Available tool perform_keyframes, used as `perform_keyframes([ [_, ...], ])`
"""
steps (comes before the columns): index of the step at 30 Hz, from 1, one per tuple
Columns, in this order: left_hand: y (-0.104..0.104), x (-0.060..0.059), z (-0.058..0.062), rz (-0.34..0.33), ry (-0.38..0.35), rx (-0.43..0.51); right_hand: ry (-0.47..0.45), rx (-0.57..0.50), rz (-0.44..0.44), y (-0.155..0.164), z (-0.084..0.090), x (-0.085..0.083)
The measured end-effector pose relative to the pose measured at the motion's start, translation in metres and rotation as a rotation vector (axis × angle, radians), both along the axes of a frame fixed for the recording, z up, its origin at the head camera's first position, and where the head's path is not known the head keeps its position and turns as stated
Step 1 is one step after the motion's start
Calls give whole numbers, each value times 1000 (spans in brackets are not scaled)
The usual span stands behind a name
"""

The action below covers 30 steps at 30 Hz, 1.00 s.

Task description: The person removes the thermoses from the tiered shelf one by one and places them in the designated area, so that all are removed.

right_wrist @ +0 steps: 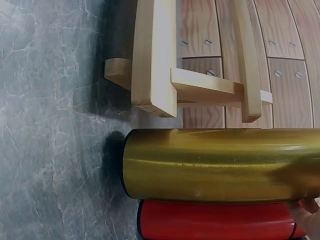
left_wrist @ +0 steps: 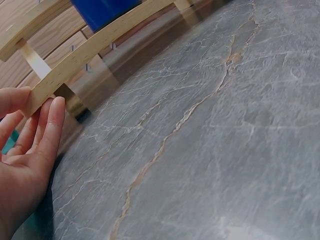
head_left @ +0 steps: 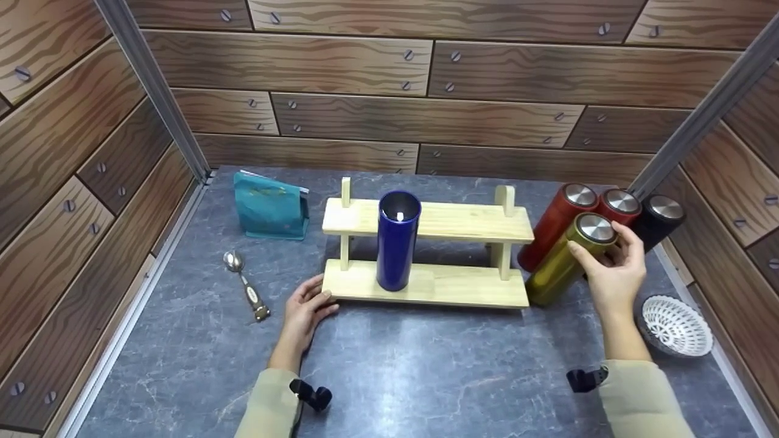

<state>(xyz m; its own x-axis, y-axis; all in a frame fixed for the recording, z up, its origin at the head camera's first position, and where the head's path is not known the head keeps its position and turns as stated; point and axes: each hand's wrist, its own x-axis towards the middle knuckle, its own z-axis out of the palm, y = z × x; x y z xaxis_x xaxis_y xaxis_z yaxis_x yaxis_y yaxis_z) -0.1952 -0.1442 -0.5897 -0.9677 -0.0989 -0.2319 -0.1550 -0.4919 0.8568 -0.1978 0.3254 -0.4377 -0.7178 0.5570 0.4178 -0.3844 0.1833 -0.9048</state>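
A two-tier wooden rack [head_left: 462,223] stands mid-table with a lidless blue canister [head_left: 397,242] on its lower shelf. My left hand [head_left: 306,307] rests with straight fingers [left_wrist: 50,125] against the lower shelf's left front corner [left_wrist: 47,90]. To the right of the rack stand several canisters with steel lids. My right hand [head_left: 614,267] grips the upper part of the gold canister [head_left: 566,261], which tilts. In the right wrist view the gold canister [right_wrist: 220,164] lies across the frame with a red canister [right_wrist: 210,222] beside it.
Two red canisters [head_left: 557,225] and a black one [head_left: 660,219] stand behind the gold one. A white mesh bowl [head_left: 677,325] sits at the right edge. A teal pouch [head_left: 269,207] and a spoon [head_left: 245,285] lie to the left. Wood-pattern walls enclose the grey table [head_left: 426,371].
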Motion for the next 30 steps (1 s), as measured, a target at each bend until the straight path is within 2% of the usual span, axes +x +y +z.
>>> perform_keyframes([
  [4, 1, 0, 0, 5, 5, 3, -13, -23, 7, 2, -3, -3],
  [10, 1, 0, 0, 1, 6, -1, -8, -27, 18, -2, -3, 1],
  [15, 1, 1, 1, -4, 4, -5, -10, -43, 29, 6, -15, -3],
  [23, 0, 1, 0, 4, -3, 9, -6, 4, 80, -3, -10, 9],
  [30, 0, 0, -1, 0, -3, -12, -6, 62, 72, -3, -15, 11],
])
